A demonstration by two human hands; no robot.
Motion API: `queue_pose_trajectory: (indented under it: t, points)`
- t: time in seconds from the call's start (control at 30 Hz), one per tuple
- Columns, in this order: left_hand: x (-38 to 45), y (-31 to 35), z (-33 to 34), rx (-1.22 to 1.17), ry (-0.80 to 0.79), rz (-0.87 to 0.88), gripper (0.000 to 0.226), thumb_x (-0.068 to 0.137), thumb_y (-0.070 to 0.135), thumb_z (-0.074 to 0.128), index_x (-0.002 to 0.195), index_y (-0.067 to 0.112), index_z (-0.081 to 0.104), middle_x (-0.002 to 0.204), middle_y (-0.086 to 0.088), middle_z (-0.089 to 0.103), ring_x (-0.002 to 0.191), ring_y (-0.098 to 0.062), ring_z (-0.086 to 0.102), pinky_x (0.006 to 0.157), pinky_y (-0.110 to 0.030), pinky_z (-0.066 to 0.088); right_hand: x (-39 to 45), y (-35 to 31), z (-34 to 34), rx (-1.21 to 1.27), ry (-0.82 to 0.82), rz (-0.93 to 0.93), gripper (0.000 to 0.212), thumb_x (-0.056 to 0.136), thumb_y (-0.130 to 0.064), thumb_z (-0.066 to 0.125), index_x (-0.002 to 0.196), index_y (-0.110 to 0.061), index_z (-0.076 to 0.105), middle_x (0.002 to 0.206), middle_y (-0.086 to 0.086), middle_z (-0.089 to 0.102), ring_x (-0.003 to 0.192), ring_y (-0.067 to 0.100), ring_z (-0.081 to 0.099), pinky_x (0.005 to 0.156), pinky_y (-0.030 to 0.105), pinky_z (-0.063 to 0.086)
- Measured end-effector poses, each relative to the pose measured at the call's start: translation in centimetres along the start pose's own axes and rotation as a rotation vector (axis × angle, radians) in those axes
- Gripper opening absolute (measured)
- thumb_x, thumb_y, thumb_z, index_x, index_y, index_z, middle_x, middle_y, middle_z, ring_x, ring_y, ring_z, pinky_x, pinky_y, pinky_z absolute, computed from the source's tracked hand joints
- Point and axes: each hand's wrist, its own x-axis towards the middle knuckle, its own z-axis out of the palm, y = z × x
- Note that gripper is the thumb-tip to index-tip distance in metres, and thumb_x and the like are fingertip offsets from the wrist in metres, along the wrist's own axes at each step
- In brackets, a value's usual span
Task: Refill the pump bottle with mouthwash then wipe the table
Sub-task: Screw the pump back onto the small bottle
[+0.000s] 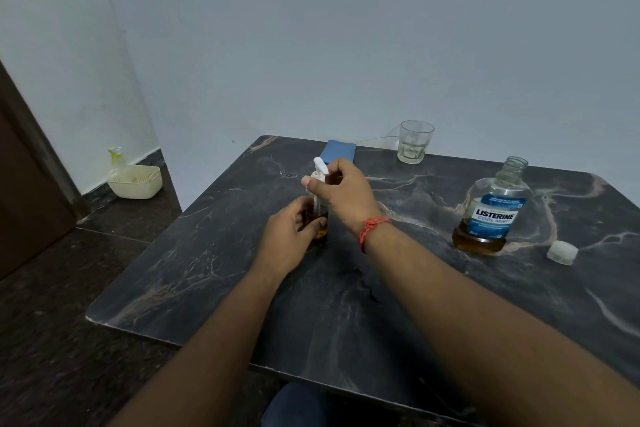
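A small clear pump bottle (320, 220) with amber liquid at its bottom stands on the dark marble table (346, 305), left of centre. My left hand (291, 236) wraps around its lower body. My right hand (341, 189) grips the white pump head (320, 168) on top of the bottle. The Listerine mouthwash bottle (493, 210) stands uncapped to the right, a little amber liquid left in it. Its white cap (561, 252) lies on the table beside it. A folded blue cloth (338, 150) lies at the far edge behind the pump bottle.
An empty drinking glass (415, 141) stands at the table's far edge. On the floor to the left sits a white basket (136, 180) holding a spray bottle. A brown door (24, 184) is at far left. The wall runs close behind the table.
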Motion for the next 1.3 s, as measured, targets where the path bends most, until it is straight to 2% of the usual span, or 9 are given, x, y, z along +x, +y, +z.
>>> queue_pose_trajectory:
  t: [0.07, 0.17, 0.23, 0.5, 0.63, 0.83, 1.0, 1.2, 1.3]
  points:
    - [0.0, 0.1, 0.0, 0.003, -0.004, -0.008, 0.044, 0.091, 0.023, 0.071, 0.133, 0.025, 0.058, 0.115, 0.013, 0.069, 0.106, 0.001, 0.065, 0.094, -0.025, 0.052, -0.1, 0.0, 0.2, -0.019, -0.016, 0.005, 0.036, 0.081, -0.031, 0.079, 0.096, -0.009, 0.057, 0.093, 0.006, 0.061, 0.079, 0.012, 0.054, 0.069, 0.025, 0.046]
    - [-0.1, 0.1, -0.1, 0.013, 0.002, -0.013, 0.043, 0.09, 0.022, 0.072, 0.131, 0.026, 0.059, 0.102, 0.027, 0.066, 0.099, 0.011, 0.063, 0.088, -0.014, 0.05, -0.2, 0.2, -0.4, 0.015, -0.096, -0.001, 0.029, 0.089, -0.025, 0.071, 0.115, -0.019, 0.062, 0.115, 0.001, 0.064, 0.108, 0.014, 0.059, 0.092, 0.032, 0.049]
    - [-0.1, 0.0, 0.0, 0.001, 0.005, -0.016, 0.043, 0.089, 0.02, 0.073, 0.13, 0.026, 0.06, 0.097, 0.031, 0.064, 0.096, 0.014, 0.062, 0.084, -0.01, 0.049, -0.3, 0.3, -0.9, 0.029, -0.122, -0.013, 0.021, 0.092, -0.02, 0.068, 0.113, -0.02, 0.068, 0.112, 0.001, 0.067, 0.11, 0.016, 0.061, 0.099, 0.039, 0.049]
    - [0.0, 0.3, -0.1, -0.017, 0.009, -0.019, 0.041, 0.089, 0.02, 0.074, 0.128, 0.024, 0.062, 0.11, 0.011, 0.072, 0.101, 0.003, 0.066, 0.092, -0.021, 0.053, 0.0, 0.3, 0.4, 0.017, 0.033, 0.022, 0.014, 0.082, -0.017, 0.077, 0.086, -0.014, 0.064, 0.08, 0.0, 0.055, 0.076, 0.014, 0.054, 0.079, 0.039, 0.053]
    - [0.0, 0.5, -0.1, 0.008, 0.019, -0.019, 0.039, 0.088, 0.023, 0.075, 0.125, 0.026, 0.064, 0.105, 0.014, 0.072, 0.097, 0.007, 0.065, 0.086, -0.014, 0.052, 0.0, 0.3, 0.8, 0.043, 0.079, 0.052, 0.018, 0.081, -0.016, 0.078, 0.079, -0.022, 0.061, 0.08, -0.003, 0.058, 0.074, 0.012, 0.056, 0.069, 0.028, 0.051]
    - [0.7, 1.0, 0.3, 0.007, -0.03, -0.028, 0.036, 0.089, 0.02, 0.073, 0.124, 0.025, 0.064, 0.107, 0.013, 0.07, 0.102, -0.001, 0.065, 0.093, -0.025, 0.052, 0.2, 0.3, 0.7, -0.01, 0.157, 0.06, 0.021, 0.081, -0.018, 0.078, 0.077, -0.021, 0.057, 0.085, 0.002, 0.061, 0.075, 0.015, 0.056, 0.067, 0.025, 0.048]
    - [2.0, 2.0, 2.2, -0.019, -0.083, -0.031, 0.041, 0.089, 0.018, 0.073, 0.129, 0.021, 0.062, 0.117, 0.005, 0.071, 0.109, -0.007, 0.065, 0.099, -0.032, 0.052, 0.9, 1.0, -1.2, -0.037, 0.229, 0.083, 0.018, 0.08, -0.02, 0.079, 0.084, -0.016, 0.062, 0.095, 0.008, 0.067, 0.084, 0.019, 0.062, 0.072, 0.027, 0.05]
    - [2.4, 1.3, 2.8, -0.087, -0.106, -0.053, 0.039, 0.09, 0.018, 0.073, 0.125, 0.03, 0.061, 0.111, 0.015, 0.07, 0.107, -0.002, 0.065, 0.101, -0.037, 0.052, 0.5, 1.4, -1.8, -0.008, 0.183, 0.077, 0.018, 0.084, -0.022, 0.076, 0.093, -0.014, 0.063, 0.105, 0.008, 0.062, 0.092, 0.018, 0.059, 0.076, 0.026, 0.049]
    - [2.4, 1.2, 2.9, -0.129, -0.2, -0.051, 0.054, 0.09, 0.018, 0.072, 0.14, 0.026, 0.051, 0.125, 0.01, 0.066, 0.119, -0.006, 0.06, 0.107, -0.042, 0.046, -0.6, 1.7, -2.6, -0.049, 0.122, 0.038, 0.032, 0.086, -0.027, 0.074, 0.115, -0.017, 0.062, 0.122, -0.001, 0.055, 0.111, 0.011, 0.051, 0.079, 0.011, 0.043]
